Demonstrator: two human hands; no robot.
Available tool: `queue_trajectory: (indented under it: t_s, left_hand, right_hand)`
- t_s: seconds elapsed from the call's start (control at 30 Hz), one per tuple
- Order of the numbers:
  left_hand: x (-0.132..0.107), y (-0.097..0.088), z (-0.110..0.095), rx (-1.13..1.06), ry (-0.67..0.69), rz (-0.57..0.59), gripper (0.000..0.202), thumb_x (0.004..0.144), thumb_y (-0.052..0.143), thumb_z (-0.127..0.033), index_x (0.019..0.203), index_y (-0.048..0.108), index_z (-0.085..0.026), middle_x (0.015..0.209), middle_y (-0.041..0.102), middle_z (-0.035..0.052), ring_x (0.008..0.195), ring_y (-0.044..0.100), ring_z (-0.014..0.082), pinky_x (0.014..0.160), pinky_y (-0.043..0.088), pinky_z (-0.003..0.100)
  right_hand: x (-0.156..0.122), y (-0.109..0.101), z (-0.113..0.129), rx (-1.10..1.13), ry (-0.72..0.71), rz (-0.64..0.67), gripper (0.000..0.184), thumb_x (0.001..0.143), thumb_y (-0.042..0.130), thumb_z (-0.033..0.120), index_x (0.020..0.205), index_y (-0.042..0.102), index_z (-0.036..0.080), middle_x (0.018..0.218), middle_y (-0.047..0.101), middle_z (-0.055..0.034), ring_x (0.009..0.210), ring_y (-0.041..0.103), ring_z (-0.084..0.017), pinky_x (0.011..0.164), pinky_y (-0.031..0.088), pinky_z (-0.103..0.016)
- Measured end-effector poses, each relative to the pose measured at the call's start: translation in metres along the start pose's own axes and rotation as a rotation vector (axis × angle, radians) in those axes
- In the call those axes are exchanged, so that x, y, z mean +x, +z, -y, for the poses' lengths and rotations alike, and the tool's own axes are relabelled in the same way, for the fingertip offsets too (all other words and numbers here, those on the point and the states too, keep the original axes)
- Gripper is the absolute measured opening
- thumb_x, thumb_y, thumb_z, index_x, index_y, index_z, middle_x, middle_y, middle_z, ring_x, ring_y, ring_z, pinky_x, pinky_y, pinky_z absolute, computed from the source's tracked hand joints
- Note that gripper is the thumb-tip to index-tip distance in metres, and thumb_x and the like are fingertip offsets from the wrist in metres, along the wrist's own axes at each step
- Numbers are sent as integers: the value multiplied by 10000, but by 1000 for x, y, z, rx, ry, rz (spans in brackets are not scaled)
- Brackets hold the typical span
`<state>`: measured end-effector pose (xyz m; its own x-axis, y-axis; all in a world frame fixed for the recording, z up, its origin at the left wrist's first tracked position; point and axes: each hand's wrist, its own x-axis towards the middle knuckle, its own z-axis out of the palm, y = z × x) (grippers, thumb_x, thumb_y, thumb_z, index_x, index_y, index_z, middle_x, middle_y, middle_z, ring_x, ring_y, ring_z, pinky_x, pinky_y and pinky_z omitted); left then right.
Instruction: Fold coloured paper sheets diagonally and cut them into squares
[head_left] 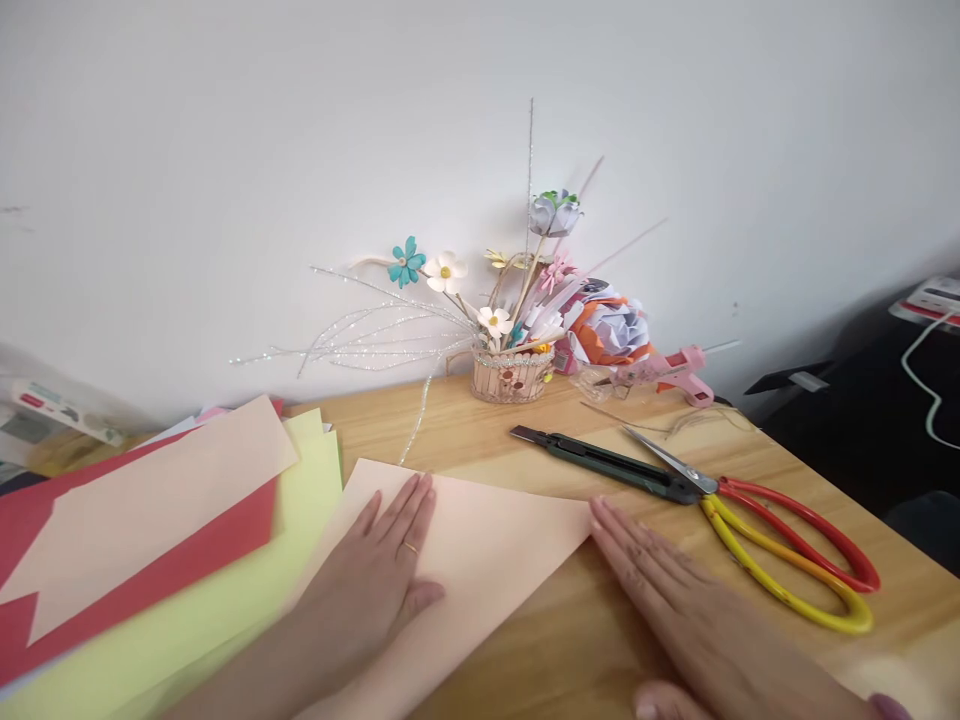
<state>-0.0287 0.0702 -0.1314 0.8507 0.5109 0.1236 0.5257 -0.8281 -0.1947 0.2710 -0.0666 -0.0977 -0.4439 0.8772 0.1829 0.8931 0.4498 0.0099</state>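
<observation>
A sheet of pale peach paper (495, 560) lies on the wooden table in front of me, one corner pointing right. My left hand (394, 560) rests flat on its left part, fingers stretched out and a thin ring on one of them. At the paper's right corner, the fingertips of my right hand (667, 590) touch the edge; its fingers are straight and lie side by side. Neither hand grips anything. The lower end of the sheet is partly hidden by my left forearm.
Left lies a stack of red paper (225, 540), yellow paper (311, 480) and a peach offcut (172, 500). Right are a utility knife (607, 462) and red-and-yellow scissors (787, 560). Behind stand a small basket (514, 375) of craft flowers and a pink glue gun (682, 372).
</observation>
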Motion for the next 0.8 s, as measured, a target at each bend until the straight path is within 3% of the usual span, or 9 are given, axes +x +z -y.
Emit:
queue_trajectory:
  t_s: [0.07, 0.17, 0.3, 0.53, 0.8]
  left_hand:
    - [-1, 1, 0, 10, 12, -26, 721, 953, 224, -506, 1422, -168, -123, 1445, 317, 139, 1323, 329, 253, 1018, 295, 418]
    - [-1, 2, 1, 30, 21, -74, 722, 956, 224, -500, 1422, -174, -116, 1427, 354, 142, 1312, 349, 250, 997, 317, 406]
    - [-1, 3, 1, 47, 20, -77, 725, 955, 233, -506, 1429, -160, -124, 1426, 355, 139, 1308, 356, 245, 994, 321, 401]
    - [-1, -4, 1, 17, 25, -37, 728, 957, 251, -488, 1425, -175, -130, 1446, 318, 131, 1326, 323, 249, 1011, 305, 413]
    - [-2, -2, 1, -8, 12, -30, 724, 958, 258, -475, 1421, -185, -139, 1458, 294, 131, 1338, 301, 251, 1021, 307, 423]
  right_hand:
    - [10, -6, 19, 68, -61, 32, 974, 810, 472, 617, 1434, 16, 24, 1443, 221, -212, 1317, 256, -292, 985, 399, -415]
    - [39, -15, 41, 238, -131, 197, 786, 862, 455, 535, 1420, 195, 46, 1454, 201, -163, 1341, 179, -243, 1062, 278, -368]
    - [55, -13, 42, 380, -52, 325, 908, 808, 386, 677, 1394, 215, 5, 1447, 142, -201, 1343, 131, -267, 1079, 204, -414]
    - [11, 6, 12, 178, 36, 184, 1000, 757, 445, 705, 1410, 161, 3, 1445, 178, -242, 1334, 184, -317, 1030, 310, -483]
    - [-12, 4, -10, -86, 25, -6, 1027, 795, 461, 655, 1429, -66, 43, 1400, 332, -241, 1261, 375, -324, 937, 438, -495]
